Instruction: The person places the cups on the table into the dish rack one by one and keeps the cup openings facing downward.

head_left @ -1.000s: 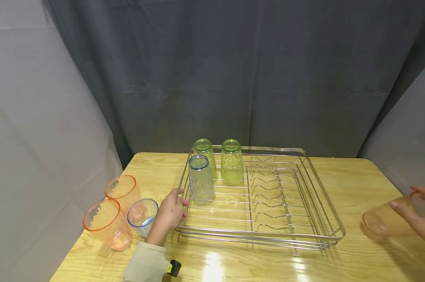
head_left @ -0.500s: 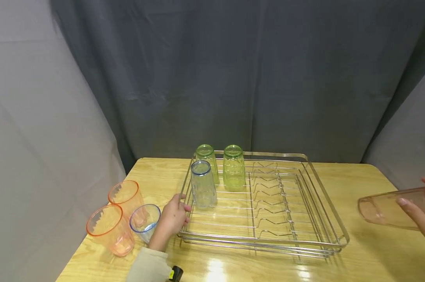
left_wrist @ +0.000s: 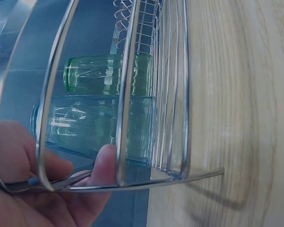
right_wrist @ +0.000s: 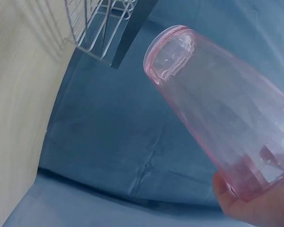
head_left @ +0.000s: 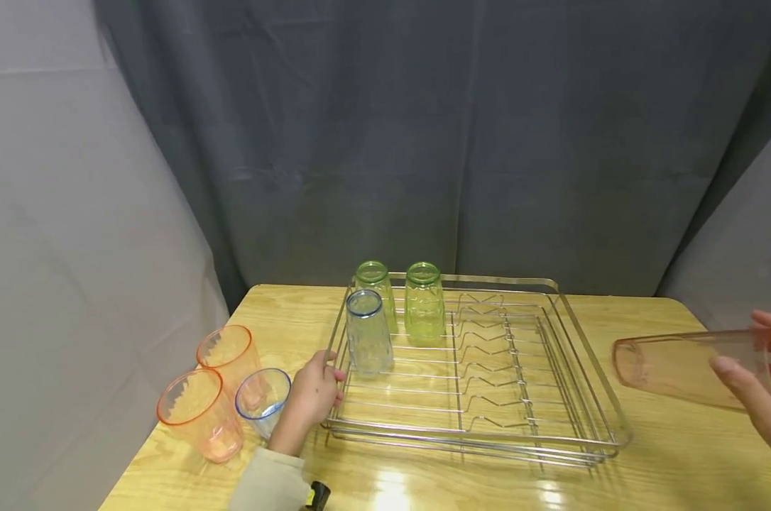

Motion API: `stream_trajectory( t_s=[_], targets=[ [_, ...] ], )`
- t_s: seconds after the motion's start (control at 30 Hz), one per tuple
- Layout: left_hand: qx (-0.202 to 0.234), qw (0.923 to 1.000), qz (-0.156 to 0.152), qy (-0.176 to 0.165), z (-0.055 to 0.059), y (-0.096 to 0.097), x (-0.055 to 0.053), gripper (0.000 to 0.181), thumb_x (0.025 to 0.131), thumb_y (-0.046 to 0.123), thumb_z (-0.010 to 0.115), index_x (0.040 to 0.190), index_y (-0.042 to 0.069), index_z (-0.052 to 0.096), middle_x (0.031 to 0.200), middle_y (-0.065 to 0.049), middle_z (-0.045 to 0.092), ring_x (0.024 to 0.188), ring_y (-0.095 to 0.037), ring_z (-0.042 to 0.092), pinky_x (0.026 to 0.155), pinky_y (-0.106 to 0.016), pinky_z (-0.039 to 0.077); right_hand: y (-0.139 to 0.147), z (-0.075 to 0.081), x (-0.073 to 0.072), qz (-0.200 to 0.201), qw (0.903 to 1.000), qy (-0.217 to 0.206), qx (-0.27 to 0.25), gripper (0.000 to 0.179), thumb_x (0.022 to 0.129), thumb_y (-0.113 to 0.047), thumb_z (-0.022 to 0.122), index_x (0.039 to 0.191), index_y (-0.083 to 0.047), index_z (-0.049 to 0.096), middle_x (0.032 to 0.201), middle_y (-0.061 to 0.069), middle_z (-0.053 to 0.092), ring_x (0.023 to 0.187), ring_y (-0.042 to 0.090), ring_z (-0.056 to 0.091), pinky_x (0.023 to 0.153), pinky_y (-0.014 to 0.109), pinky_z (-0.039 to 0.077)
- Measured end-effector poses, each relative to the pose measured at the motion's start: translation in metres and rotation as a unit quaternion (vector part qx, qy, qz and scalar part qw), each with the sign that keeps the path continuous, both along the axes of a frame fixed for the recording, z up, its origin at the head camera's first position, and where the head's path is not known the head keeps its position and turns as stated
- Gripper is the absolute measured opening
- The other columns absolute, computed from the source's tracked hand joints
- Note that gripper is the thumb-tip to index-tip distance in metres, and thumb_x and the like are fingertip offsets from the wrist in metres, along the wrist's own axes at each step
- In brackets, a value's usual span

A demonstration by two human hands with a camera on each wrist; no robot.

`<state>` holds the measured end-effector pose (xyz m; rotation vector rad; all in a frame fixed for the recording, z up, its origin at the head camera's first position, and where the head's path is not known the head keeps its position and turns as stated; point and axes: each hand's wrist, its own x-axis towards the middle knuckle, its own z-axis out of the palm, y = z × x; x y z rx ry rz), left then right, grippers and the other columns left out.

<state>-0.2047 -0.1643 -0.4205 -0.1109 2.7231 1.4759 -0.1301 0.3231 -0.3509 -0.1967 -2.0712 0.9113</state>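
"Hands well apart across a wire dish rack (head_left: 462, 432): the left hand (head_left: 314, 387) grips its left rim, while the right hand (head_left: 769, 419) holds an orange tumbler (head_left: 673, 365) off the rack's right side."

"Which way does that tumbler lie?"

"Roughly level, held above the wooden table (head_left: 666, 468), its long axis running left to right. The base points toward the rack and sits near its right rim; the mouth end is at the right hand."

"And the grip?"

"Thumb along the near wall, fingers at the far side by the mouth; whether any fingertip reaches inside cannot be told. On the left, thumb and fingers wrap the rack's metal."

"What stands in the rack?"

"Two green tumblers (head_left: 424, 312) at the back left and a blue tumbler (head_left: 368, 337) in front, upright and apparently mouth down. The held tumbler's axis lies crosswise to theirs."

"Which hand is nearer the row of bent wire dividers (head_left: 491, 369)?"

"Hard to call. Beyond the left hand, two red-rimmed tumblers (head_left: 200, 419) and a blue-rimmed tumbler (head_left: 260, 408) stand mouth up on the table."
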Motion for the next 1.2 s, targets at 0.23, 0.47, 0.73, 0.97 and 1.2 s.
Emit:
stream_trajectory(
  t_s=[0.23, 0.47, 0.73, 0.97, 1.2],
  targets=[
    [-0.030, 0.9994, -0.009, 0.015, 0.002, -0.001, 0.000, 0.043, 0.105, 0.014, 0.037, 0.143, -0.004, 0.042, 0.122, -0.023, 0.065, 0.069, -0.021, 0.066, 0.052, -0.026, 0.049, -0.011, 0.007, 0.000, 0.050, 0.9984, 0.027, -0.002, 0.060, 0.088, -0.003, 0.070, 0.143, -0.019, 0.054, 0.115, -0.040, 0.044, 0.104, -0.019, 0.040, 0.088, -0.001, 0.029],
    [-0.134, 0.9873, 0.012, 0.085, 0.007, 0.001, 0.000, 0.046, 0.102, 0.020, 0.049, 0.138, -0.009, 0.048, 0.127, -0.022, 0.063, 0.104, -0.035, 0.065, 0.085, -0.047, 0.056, -0.026, 0.014, 0.006, 0.147, 0.9875, 0.053, 0.021, 0.060, 0.088, 0.004, 0.066, 0.144, -0.009, 0.051, 0.123, -0.031, 0.049, 0.112, -0.012, 0.043, 0.089, -0.002, 0.032],
    [-0.136, 0.9796, 0.045, 0.141, 0.005, 0.002, 0.002, 0.042, 0.101, 0.019, 0.053, 0.136, -0.003, 0.053, 0.126, -0.020, 0.062, 0.116, -0.039, 0.061, 0.096, -0.053, 0.051, -0.044, 0.019, 0.009, 0.222, 0.9714, 0.078, 0.029, 0.060, 0.085, 0.011, 0.065, 0.142, 0.000, 0.049, 0.128, -0.020, 0.053, 0.114, -0.006, 0.047, 0.092, 0.001, 0.034],
    [-0.138, 0.9764, 0.042, 0.160, 0.006, 0.002, 0.004, 0.043, 0.100, 0.020, 0.053, 0.137, -0.002, 0.052, 0.125, -0.020, 0.062, 0.111, -0.036, 0.063, 0.091, -0.050, 0.053, -0.057, 0.022, 0.010, 0.208, 0.9769, 0.040, 0.029, 0.067, 0.082, 0.014, 0.066, 0.144, -0.004, 0.048, 0.127, -0.022, 0.051, 0.115, -0.006, 0.045, 0.090, 0.001, 0.034],
    [-0.111, 0.9679, 0.088, 0.208, 0.012, 0.007, 0.012, 0.047, 0.099, 0.018, 0.055, 0.142, 0.001, 0.046, 0.132, -0.016, 0.056, 0.108, -0.031, 0.061, 0.080, -0.043, 0.052, -0.073, 0.029, 0.010, 0.253, 0.9668, 0.022, 0.031, 0.067, 0.079, 0.020, 0.065, 0.141, 0.001, 0.049, 0.132, -0.011, 0.055, 0.115, -0.002, 0.051, 0.091, 0.002, 0.040]
  ],
)
